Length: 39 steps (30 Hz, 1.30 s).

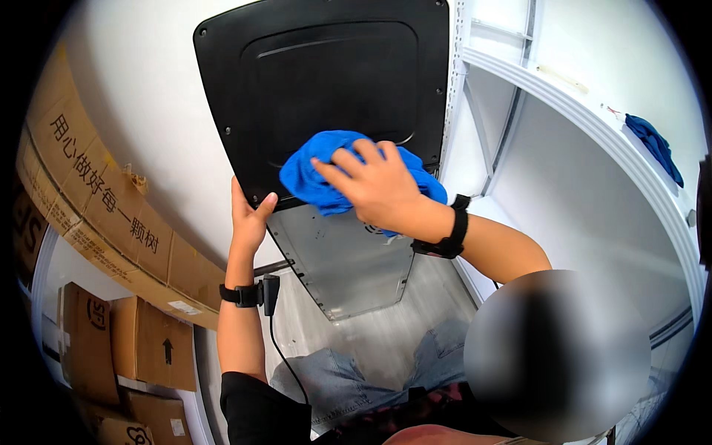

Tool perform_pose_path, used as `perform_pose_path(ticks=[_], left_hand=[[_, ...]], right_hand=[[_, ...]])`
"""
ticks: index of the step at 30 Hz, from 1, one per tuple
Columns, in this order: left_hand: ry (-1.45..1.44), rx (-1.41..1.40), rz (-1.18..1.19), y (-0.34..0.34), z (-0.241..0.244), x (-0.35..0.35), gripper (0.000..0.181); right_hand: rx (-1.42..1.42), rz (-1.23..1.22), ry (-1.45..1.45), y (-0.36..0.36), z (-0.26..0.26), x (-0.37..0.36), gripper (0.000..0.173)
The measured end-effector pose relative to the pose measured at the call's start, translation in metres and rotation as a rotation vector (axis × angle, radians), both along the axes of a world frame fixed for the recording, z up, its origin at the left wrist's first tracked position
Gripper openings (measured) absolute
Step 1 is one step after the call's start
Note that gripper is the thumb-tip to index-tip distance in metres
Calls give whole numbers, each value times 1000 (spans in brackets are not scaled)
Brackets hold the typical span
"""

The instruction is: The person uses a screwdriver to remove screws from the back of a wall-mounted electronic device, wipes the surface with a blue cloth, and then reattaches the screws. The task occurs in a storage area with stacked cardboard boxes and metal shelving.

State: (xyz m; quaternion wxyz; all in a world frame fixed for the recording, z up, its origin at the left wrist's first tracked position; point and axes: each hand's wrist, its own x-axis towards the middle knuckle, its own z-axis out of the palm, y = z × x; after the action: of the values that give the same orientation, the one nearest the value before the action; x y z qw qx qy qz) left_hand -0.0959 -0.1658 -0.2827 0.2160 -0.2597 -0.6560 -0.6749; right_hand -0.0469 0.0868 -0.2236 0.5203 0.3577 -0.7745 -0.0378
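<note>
A black plastic panel [334, 83] with screws along its rim tops a tall silver metal cabinet [345, 261]. My left hand [249, 219] grips the panel's lower left corner, thumb in front and fingers partly hidden behind the edge. Under my right hand [378, 183] a crumpled blue cloth [311, 172] is pressed against the panel's lower part. The fingers are bent over the cloth, which hides part of the seam between panel and cabinet. A black strap with a small device [271, 295] and a cable sits on my left wrist; another strap [453, 231] circles the right.
Cardboard boxes [150, 345] fill a shelf at the left, with a long printed carton [111, 194] above. White metal shelving [556, 94] curves along the right, bearing a dark blue cloth [653, 147]. Grey wood-look floor [311, 328] lies below. A blurred round patch covers the lower right.
</note>
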Motion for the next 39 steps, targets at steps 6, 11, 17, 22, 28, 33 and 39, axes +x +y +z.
perform_pose_path(ticks=[6,11,17,22,28,33,39], left_hand=[[64,-20,20,4,4,4,61],[64,-13,0,2,8,4,59],[39,-10,22,0,3,0,61],[-5,56,-44,-2,-4,-6,62],[12,23,-8,-2,0,-1,64],[-42,69,-69,1,-4,-3,68],[-77,62,-75,-11,-7,-5,68]], right_hand=[[-299,-119,24,63,22,8,63],[-319,-223,192,71,63,-9,63],[-376,-213,367,31,112,-29,63],[-234,-47,402,-54,117,-34,57],[-183,5,450,-113,134,-29,44],[-78,67,491,-107,99,-36,32],[5,100,200,-88,29,-3,43]])
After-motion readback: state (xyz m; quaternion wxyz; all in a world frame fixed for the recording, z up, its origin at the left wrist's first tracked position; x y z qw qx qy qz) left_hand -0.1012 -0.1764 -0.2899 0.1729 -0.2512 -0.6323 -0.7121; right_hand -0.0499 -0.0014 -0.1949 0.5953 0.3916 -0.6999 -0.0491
